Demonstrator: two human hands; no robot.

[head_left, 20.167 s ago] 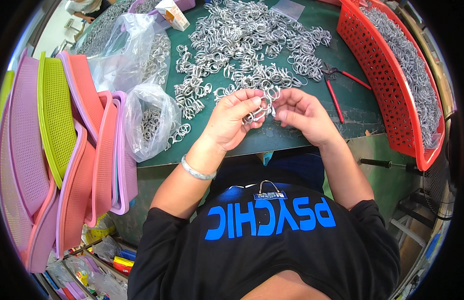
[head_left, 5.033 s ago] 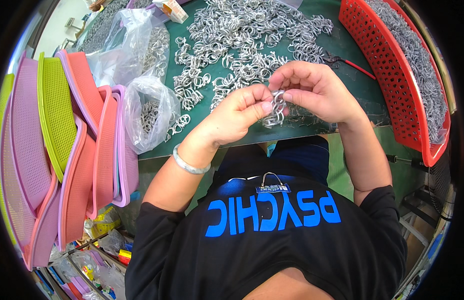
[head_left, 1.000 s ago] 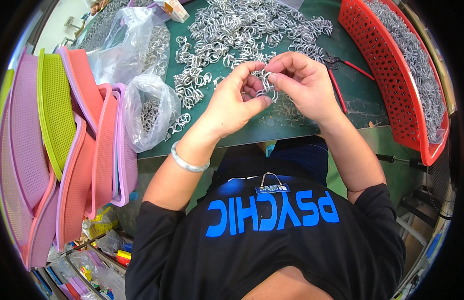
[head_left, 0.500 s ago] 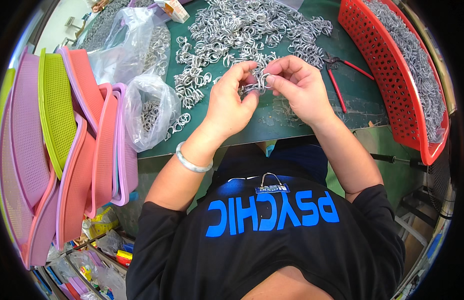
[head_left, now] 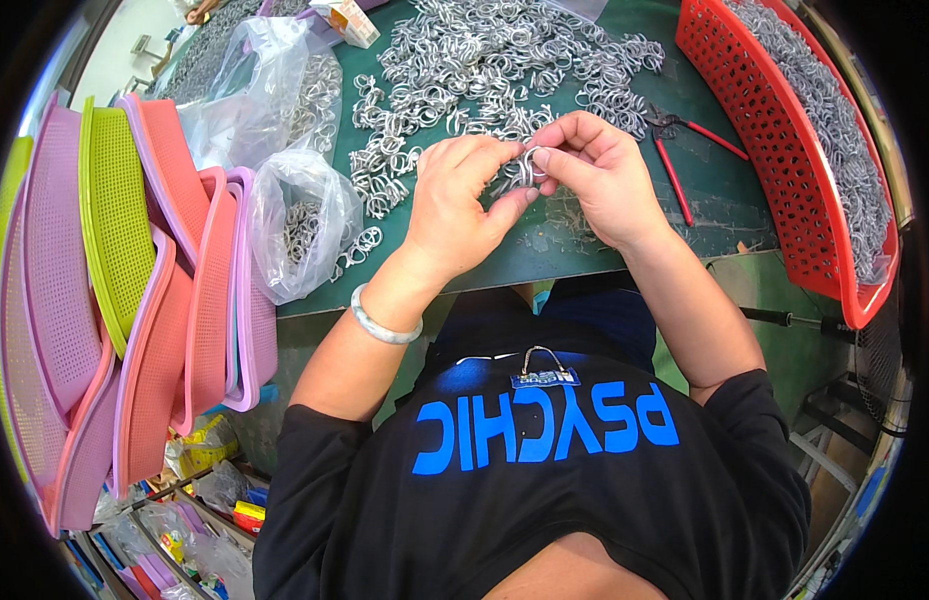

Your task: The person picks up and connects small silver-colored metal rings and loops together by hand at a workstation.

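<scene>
Between my two hands is a small cluster of silvery-grey metal rings (head_left: 523, 173). My left hand (head_left: 453, 198) closes on the cluster from the left, its thumb and fingers meeting around it. From the other side, the thumb and index finger of my right hand (head_left: 607, 184) pinch a ring at the cluster's right end; its other fingers are curled. Just beyond my hands, a large loose pile of similar metal rings (head_left: 475, 62) spreads over the green table (head_left: 565, 256). Fingers partly hide the rings being held.
Red-handled cutters (head_left: 675, 165) lie right of my hands. A red perforated basket (head_left: 795, 200) full of rings stands at the right. Leftward are clear plastic bags (head_left: 337, 215) with rings and stacked coloured plastic baskets (head_left: 125, 230). A small carton (head_left: 351, 24) sits at the back.
My left hand has rolled over and its fingers have extended toward the right hand, covering more of the ring cluster. My right hand stays almost in place, still pinching.
</scene>
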